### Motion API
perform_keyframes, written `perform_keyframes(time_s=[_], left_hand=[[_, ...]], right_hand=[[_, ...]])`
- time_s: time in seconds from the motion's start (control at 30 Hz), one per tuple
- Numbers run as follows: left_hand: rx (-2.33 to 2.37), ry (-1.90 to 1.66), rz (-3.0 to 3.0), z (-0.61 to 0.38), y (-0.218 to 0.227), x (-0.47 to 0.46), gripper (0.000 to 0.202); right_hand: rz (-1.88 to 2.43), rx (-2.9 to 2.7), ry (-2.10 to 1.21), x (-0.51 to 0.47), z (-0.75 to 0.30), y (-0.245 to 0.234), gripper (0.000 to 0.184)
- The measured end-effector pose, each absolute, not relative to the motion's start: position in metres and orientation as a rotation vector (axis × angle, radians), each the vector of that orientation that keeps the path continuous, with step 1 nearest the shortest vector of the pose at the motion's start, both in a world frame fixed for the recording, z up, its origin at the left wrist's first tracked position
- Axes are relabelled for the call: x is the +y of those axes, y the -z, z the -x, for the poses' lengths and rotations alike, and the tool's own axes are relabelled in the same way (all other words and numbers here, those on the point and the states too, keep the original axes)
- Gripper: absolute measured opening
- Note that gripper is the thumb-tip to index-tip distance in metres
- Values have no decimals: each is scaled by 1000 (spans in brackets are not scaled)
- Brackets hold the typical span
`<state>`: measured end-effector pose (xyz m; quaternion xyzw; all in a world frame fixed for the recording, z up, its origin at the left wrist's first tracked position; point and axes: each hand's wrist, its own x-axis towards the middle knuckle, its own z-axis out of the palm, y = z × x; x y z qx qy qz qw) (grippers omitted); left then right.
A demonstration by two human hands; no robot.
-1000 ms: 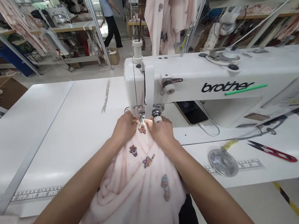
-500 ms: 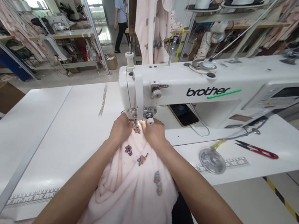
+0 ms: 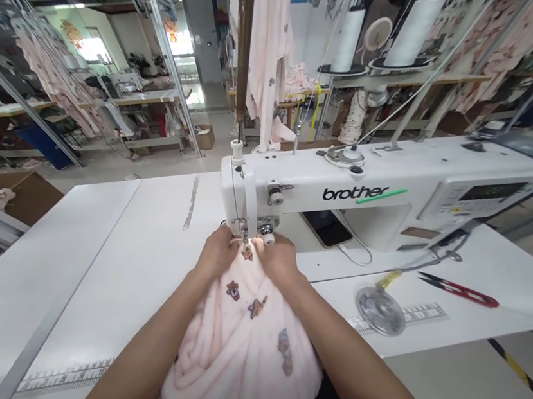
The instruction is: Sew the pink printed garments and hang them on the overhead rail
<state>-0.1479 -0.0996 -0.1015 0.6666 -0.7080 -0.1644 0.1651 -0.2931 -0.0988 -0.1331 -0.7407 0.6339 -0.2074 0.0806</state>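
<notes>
Pale pink plush fabric (image 3: 247, 359) with small bear prints runs from my lap up to the needle area of a white sewing machine (image 3: 307, 188). My left hand (image 3: 218, 250) grips the fabric's edge just left of the presser foot (image 3: 245, 242). On the other side, my right hand (image 3: 278, 259) holds the same fabric close to the needle, under the machine head. Both sets of fingertips are partly hidden by the machine head and the cloth. A lamp lights the cloth at the needle.
Right of my arm lie a clear round dish (image 3: 380, 310), red thread snips (image 3: 459, 290) and a printed ruler strip. A phone (image 3: 326, 227) with a cable rests behind the machine's arm. Thread cones (image 3: 349, 41) and hanging pink fabric stand behind.
My view has tilted up, so the machine and hands sit lower in the picture. Both hands still hold the fabric by the needle. The person in the background is out of view.
</notes>
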Motion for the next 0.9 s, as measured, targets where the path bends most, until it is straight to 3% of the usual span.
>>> perform_keyframes(time_s=[0.13,0.33,0.9], left_hand=[[-2002,496,-1857,147,103,-100,21],[-1988,531,-1820,146,102,-99,23],[-1989,666,-1733,140,105,-100,25]], right_hand=[[2209,1811,642,-93,299,126,20],[2191,1629,730,-86,316,120,35],[2079,1669,738,-88,313,120,30]])
